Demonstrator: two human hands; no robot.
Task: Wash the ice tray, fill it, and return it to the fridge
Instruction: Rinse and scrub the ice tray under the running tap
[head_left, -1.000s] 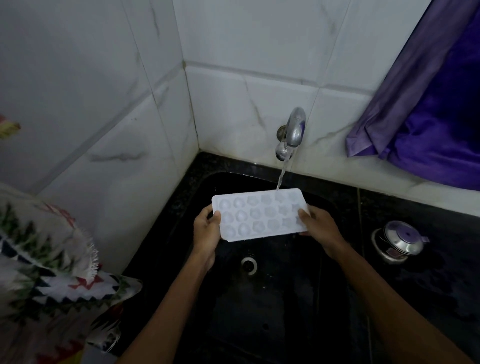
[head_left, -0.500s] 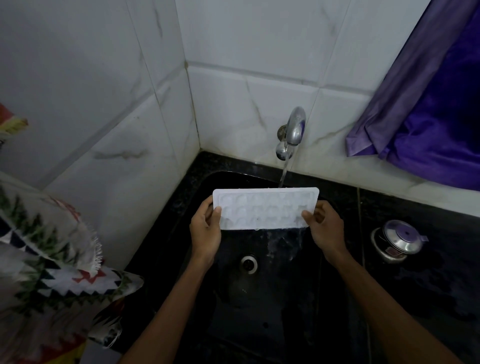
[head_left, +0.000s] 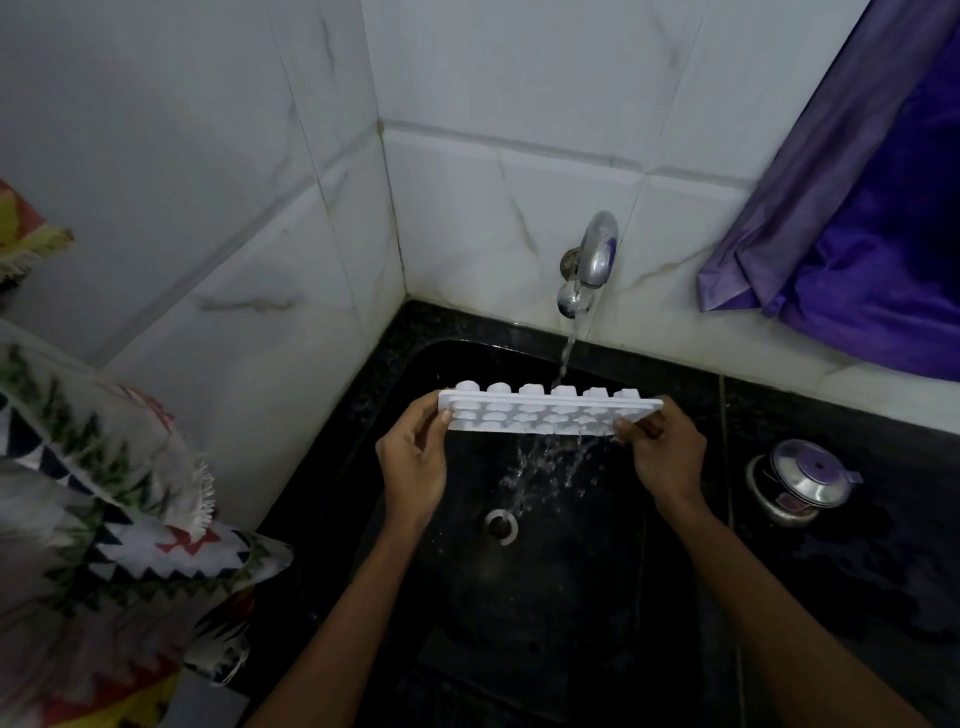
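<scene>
Both hands pinch the tray (head_left: 550, 415): left hand (head_left: 413, 467) on its left end, right hand (head_left: 665, 457) on its right. Its long axis runs left-right over the sink (head_left: 649, 597), tipped steeply near-edge-down, and water spills off under the tap (head_left: 595, 260).

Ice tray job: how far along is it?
Early. The tap runs; both hands, left hand and right hand, tip the ice tray so water spills into the sink: rinsing is under way. Filling and the fridge trip remain; no fridge shows.

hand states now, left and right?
Left hand: closed on the ice tray's left end.
Right hand: closed on its right end.
</scene>
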